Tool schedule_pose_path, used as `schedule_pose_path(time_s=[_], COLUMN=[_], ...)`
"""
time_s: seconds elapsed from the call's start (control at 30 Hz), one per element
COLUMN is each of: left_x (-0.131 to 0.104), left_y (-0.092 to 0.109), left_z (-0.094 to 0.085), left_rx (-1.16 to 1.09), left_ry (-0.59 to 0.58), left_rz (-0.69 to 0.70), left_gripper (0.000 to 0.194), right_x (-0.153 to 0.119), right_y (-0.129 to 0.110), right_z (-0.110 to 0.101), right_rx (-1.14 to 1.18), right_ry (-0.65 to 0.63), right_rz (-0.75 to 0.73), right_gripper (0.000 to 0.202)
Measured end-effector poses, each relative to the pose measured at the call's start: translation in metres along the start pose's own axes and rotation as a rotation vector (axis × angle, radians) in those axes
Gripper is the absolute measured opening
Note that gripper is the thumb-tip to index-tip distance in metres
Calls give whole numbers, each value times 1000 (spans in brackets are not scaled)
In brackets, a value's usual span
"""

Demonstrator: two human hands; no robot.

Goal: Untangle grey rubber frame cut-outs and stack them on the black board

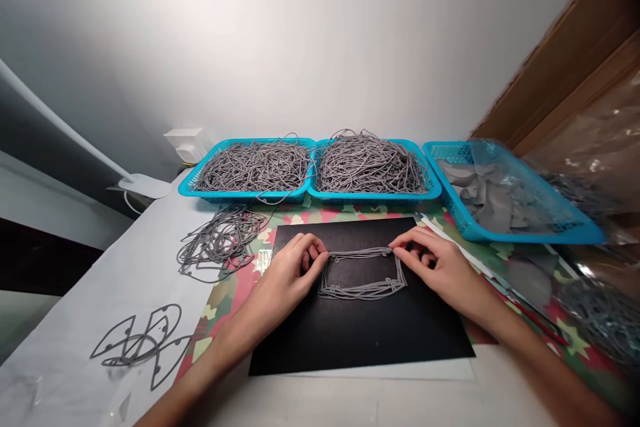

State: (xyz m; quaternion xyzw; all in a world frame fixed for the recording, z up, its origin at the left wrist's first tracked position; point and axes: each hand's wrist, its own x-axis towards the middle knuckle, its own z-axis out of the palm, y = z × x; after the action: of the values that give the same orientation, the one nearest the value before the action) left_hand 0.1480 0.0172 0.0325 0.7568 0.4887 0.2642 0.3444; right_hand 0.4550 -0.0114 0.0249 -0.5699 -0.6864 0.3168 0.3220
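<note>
A stack of thin grey gaskets point(363, 294), roughly rectangular with small round tabs, lies on a black sheet point(360, 340). My left hand point(301, 263) pinches the stack's far left corner between thumb and fingers. At the far right corner, my right hand point(430, 257) has thumb and forefinger closed on the same stack. The gaskets sag a little and do not line up exactly along the near side. A white sheet point(440, 369) shows under the near edge of the black one.
Two blue baskets point(245, 196) point(375, 197) heaped with grey gaskets stand at the back. A third blue basket point(540, 237) at right holds flat grey pieces. Loose gaskets point(220, 240) lie left, more point(145, 343) nearer. Red-handled scissors point(543, 327) lie right; a lamp point(145, 185) stands far left.
</note>
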Motion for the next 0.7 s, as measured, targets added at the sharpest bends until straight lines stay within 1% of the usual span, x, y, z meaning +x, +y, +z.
schedule_pose_path(time_s=[0.1,0.17,0.27,0.33,0.4,0.47,0.5,0.57,0.6,0.7], left_x=[1,-1,-17,-34,-50,-57,-55,-43,-32,3], left_y=[0,-2,-11,-21,-29,-32,-32,-31,-31,-35], left_z=[-6,-19,-46,-64,-76,-83,-85,-88,-89,-88], left_rx=[-16,48,305,502,628,671,683,717,743,755], left_ry=[10,70,206,253,226,212,223,254,276,252], left_rz=[-21,-17,-39,-83,-117,-127,-118,-85,-63,-75], left_gripper=[22,21,23,26,29,32,33,33,33,29], right_x=[-1,-3,-4,-5,-6,-7,-7,-8,-9,-9], right_y=[6,12,21,25,25,23,21,17,15,13], right_z=[3,3,2,2,4,7,8,10,11,11], right_rx=[-35,-60,-105,-142,-176,-208,-226,-258,-268,-276], right_ry=[17,26,80,131,170,189,196,203,209,230], right_rz=[-22,-21,0,5,-3,-21,-35,-65,-79,-114], right_gripper=[31,34,39,40,40,38,37,33,32,32])
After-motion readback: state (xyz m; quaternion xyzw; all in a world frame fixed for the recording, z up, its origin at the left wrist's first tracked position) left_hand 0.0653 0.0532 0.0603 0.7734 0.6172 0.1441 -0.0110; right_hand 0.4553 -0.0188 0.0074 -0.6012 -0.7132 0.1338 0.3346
